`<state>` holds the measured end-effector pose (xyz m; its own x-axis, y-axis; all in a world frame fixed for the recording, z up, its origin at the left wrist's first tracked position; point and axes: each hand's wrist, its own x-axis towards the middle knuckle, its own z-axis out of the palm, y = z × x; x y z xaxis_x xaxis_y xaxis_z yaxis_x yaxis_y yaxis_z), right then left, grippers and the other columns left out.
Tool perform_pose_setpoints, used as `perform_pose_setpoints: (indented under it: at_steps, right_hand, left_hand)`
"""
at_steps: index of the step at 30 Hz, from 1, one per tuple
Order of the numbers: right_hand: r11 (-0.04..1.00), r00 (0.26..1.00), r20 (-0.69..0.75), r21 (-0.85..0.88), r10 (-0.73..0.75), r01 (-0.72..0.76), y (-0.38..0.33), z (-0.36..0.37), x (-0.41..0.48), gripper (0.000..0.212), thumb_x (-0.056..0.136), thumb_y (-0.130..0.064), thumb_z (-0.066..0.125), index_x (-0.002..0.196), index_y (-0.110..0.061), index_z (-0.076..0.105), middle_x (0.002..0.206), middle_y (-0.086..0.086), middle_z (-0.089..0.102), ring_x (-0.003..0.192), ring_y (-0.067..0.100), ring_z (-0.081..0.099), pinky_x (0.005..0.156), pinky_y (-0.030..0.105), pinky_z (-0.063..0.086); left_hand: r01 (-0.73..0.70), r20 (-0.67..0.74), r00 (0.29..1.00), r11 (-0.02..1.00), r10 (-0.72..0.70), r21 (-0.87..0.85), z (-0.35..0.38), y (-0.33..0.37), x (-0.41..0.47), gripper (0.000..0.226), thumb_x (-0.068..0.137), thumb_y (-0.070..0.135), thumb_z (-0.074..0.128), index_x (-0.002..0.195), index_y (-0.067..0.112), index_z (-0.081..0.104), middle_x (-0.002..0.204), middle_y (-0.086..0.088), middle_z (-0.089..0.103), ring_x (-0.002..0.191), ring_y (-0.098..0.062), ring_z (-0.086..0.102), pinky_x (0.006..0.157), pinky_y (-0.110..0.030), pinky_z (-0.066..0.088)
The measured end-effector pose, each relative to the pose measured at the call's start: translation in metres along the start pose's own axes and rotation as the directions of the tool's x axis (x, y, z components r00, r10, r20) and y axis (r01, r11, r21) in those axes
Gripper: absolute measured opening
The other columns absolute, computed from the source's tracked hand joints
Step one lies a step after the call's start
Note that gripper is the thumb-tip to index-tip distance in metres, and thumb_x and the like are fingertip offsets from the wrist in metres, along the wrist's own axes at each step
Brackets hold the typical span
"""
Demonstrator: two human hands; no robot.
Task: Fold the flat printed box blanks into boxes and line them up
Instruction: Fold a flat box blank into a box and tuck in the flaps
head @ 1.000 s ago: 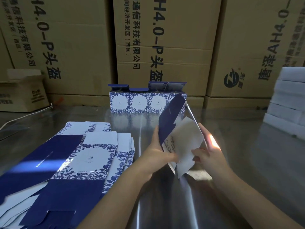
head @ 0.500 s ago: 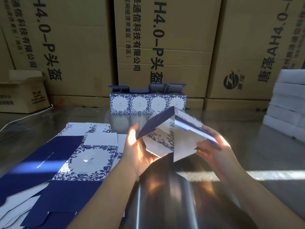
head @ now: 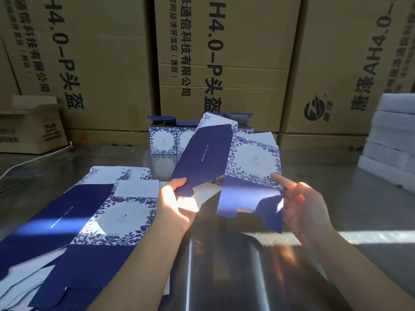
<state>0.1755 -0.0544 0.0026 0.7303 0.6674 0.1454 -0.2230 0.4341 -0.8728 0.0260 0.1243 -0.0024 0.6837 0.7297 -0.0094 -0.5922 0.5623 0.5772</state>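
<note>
Blue-and-white floral cardboard box blank, partly opened, pinched by left hand and right hand; folded printed boxes line the steel tabletop far edge; stack of flat blanks awaits.

the box blank mid-frame is thin paperboard: smooth print, a slight satin sheen on the navy panels, and plain matt white on the inside. same stock for the flat blanks lower left and the folded boxes at centre back. the table is bare metal, super glossy, mirrors everything. the big cartons across the top are matt brown corrugated cardboard, kinda rough. the white stack at the right edge looks matt, can't tell the material
</note>
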Motion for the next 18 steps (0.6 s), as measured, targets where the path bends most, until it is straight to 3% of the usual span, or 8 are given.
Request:
perform_pose_setpoints:
  at_steps: [3,6,9,10,12,15,17,18]
  right_hand:
    - [1.0,0.999,-0.033,0.006,0.002,-0.002,-0.003,-0.002,0.0,0.028,0.091,-0.001,0.046,0.102,-0.018,0.066,0.081,-0.002,0.073,0.059,0.012,0.067,0.049,0.024,0.049]
    - [0.997,0.997,-0.077,0.073,0.03,-0.025,-0.007,-0.007,0.001,0.039,0.093,-0.002,0.045,0.118,-0.029,0.056,0.091,-0.005,0.075,0.056,0.011,0.067,0.042,0.019,0.047]
    - [0.997,0.995,-0.087,0.058,0.054,-0.049,-0.015,-0.011,0.0,0.047,0.094,-0.01,0.043,0.137,-0.03,0.043,0.098,-0.006,0.074,0.057,0.013,0.068,0.041,0.016,0.043]
    - [0.997,0.996,-0.065,0.049,0.064,-0.06,-0.017,-0.012,0.0,0.048,0.094,-0.012,0.042,0.14,-0.026,0.041,0.104,-0.003,0.073,0.064,0.015,0.07,0.045,0.018,0.046]
    - [0.995,0.995,-0.054,0.054,0.084,-0.081,-0.021,-0.015,0.002,0.046,0.092,-0.014,0.04,0.137,-0.019,0.046,0.117,0.003,0.068,0.078,0.019,0.069,0.061,0.023,0.049]
    - [0.989,0.991,-0.089,0.12,0.103,-0.092,-0.018,-0.017,0.001,0.042,0.089,-0.017,0.044,0.129,-0.014,0.055,0.127,0.009,0.063,0.103,0.028,0.059,0.086,0.036,0.039]
    - [0.989,0.993,-0.068,0.125,0.095,-0.086,-0.016,-0.014,0.0,0.039,0.09,-0.021,0.047,0.126,-0.013,0.057,0.122,0.007,0.065,0.104,0.028,0.06,0.079,0.037,0.042]
    - [0.99,0.995,-0.065,0.126,0.075,-0.066,-0.016,-0.012,-0.001,0.033,0.09,-0.022,0.049,0.12,-0.011,0.06,0.114,0.004,0.066,0.095,0.024,0.064,0.07,0.032,0.046]
  left_hand:
    - [-0.044,0.03,0.999,0.999,0.043,0.004,0.001,-0.002,-0.001,0.032,0.092,0.023,0.046,0.106,0.007,0.069,0.111,-0.013,0.069,0.105,-0.032,0.064,0.1,-0.044,0.046]
    - [-0.013,0.108,0.994,0.996,0.023,-0.087,-0.002,-0.002,0.0,0.05,0.09,0.046,0.04,0.087,0.01,0.075,0.09,-0.01,0.07,0.074,-0.026,0.068,0.067,-0.03,0.056]
    - [0.028,0.118,0.993,0.998,-0.021,-0.052,-0.004,0.001,0.0,0.054,0.089,0.054,0.039,0.105,0.012,0.069,0.102,-0.011,0.07,0.082,-0.029,0.069,0.076,-0.035,0.054]
    - [0.049,0.101,0.994,0.998,-0.046,-0.031,-0.003,0.001,0.001,0.052,0.089,0.052,0.04,0.107,0.011,0.067,0.102,-0.011,0.07,0.082,-0.029,0.069,0.075,-0.036,0.055]
    - [0.101,0.037,0.994,0.99,-0.105,0.094,0.001,0.0,0.002,0.039,0.092,0.042,0.046,0.096,0.009,0.066,0.083,-0.009,0.072,0.064,-0.025,0.07,0.054,-0.034,0.057]
    - [0.245,-0.17,0.966,0.897,-0.194,0.368,0.005,-0.008,0.001,0.018,0.09,0.024,0.056,0.093,0.008,0.065,0.062,-0.008,0.069,0.044,-0.022,0.064,0.038,-0.029,0.051]
    - [0.283,-0.186,0.956,0.879,-0.226,0.385,0.003,-0.015,-0.001,0.017,0.09,0.016,0.054,0.1,0.005,0.064,0.064,-0.009,0.07,0.045,-0.022,0.065,0.038,-0.028,0.05]
    - [0.267,-0.146,0.963,0.892,-0.228,0.365,0.002,-0.017,-0.002,0.019,0.091,0.014,0.051,0.104,0.004,0.063,0.067,-0.009,0.071,0.048,-0.022,0.066,0.038,-0.028,0.05]
